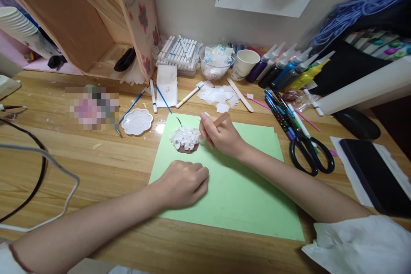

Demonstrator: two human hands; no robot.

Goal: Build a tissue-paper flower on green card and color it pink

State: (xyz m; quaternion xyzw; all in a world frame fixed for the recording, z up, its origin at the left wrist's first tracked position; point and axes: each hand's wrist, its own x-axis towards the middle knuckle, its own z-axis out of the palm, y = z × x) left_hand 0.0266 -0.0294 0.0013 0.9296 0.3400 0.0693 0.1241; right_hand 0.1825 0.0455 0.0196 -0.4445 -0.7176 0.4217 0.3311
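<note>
A green sheet (244, 188) lies on the wooden table. Near its upper left sits a cluster of crumpled white paper pieces (185, 138), with a brown patch along its lower edge and a thin dark curved line above it. My right hand (221, 133) is just right of the cluster, its fingers closed round a light brown stick (222, 118); a small white bit shows by the fingertips. Curled with its back up, my left hand (184, 183) rests on the sheet below the cluster. Whatever is under its fingers is hidden.
White paper squares (218, 94), a wooden stick (240, 95) and a white palette (137, 121) lie beyond the sheet. Black scissors (310, 154) and pens are at the right, near a phone (375, 175). Behind stand a paper cup (245, 65) and bottles. Cables run at the left.
</note>
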